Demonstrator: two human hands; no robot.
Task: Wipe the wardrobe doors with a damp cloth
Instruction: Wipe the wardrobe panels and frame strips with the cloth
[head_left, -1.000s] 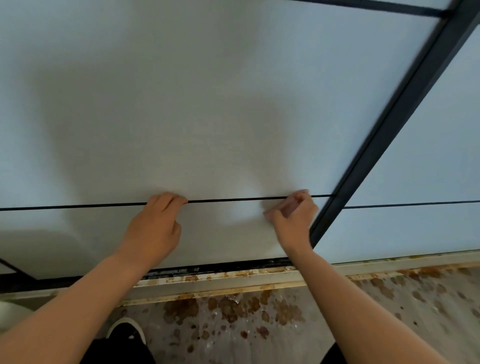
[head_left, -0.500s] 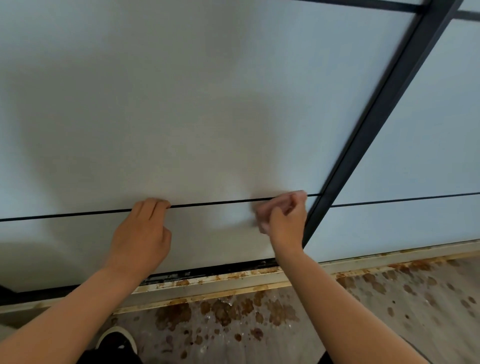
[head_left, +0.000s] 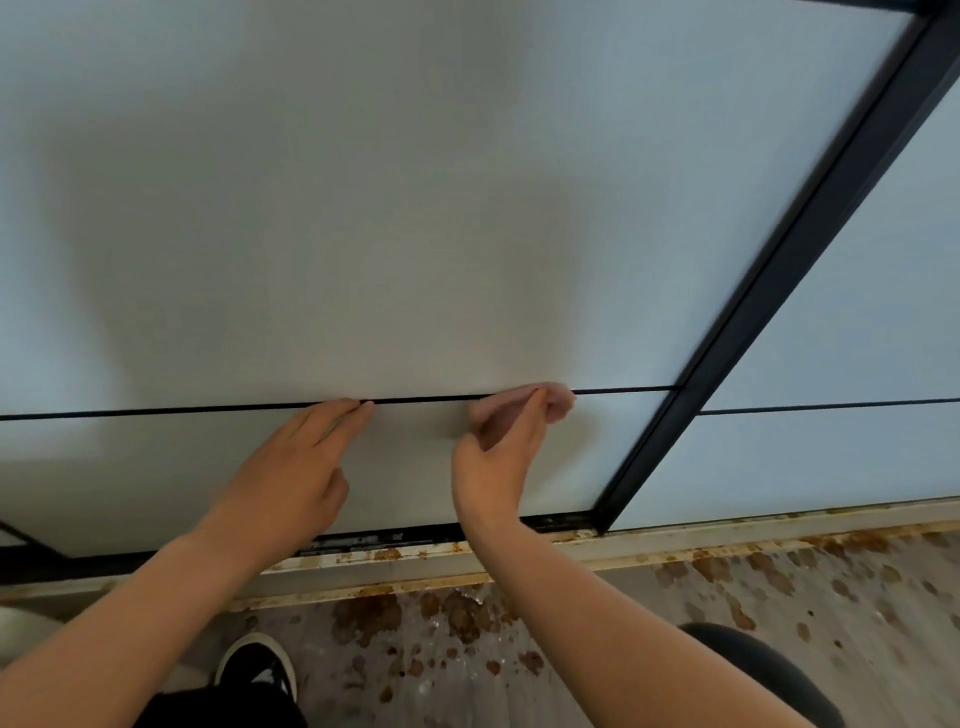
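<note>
The person crouches low in front of the pale wardrobe door (head_left: 363, 208), both bare arms reaching up to it. The left hand (head_left: 291, 478) lies flat against the panel with its fingers straight and close together, and the fingertips (head_left: 358, 408) touch the thin dark groove (head_left: 156, 412) that runs across the door. The right hand (head_left: 498, 462) sits just beside it, to the right, with its fingers bunched round a small pink cloth (head_left: 558, 402). The cloth is pressed onto that same groove, and a fold of it pokes out past the fingers towards the dark door frame (head_left: 779, 291). The picture is soft there, so I cannot tell how much of the cloth is tucked inside the hand.

The frame slants up to the right, and beyond it lies a second pale door (head_left: 857, 338) with its own groove line. Below the doors runs a dark bottom track (head_left: 363, 543) on a light sill flecked with rust-coloured marks. The floor (head_left: 415, 623) in front is grey and blotched with brown stains. A black and white shoe (head_left: 257, 665) shows between the arms at the lower left, and a dark-clad knee (head_left: 753, 670) shows at the lower right.
</note>
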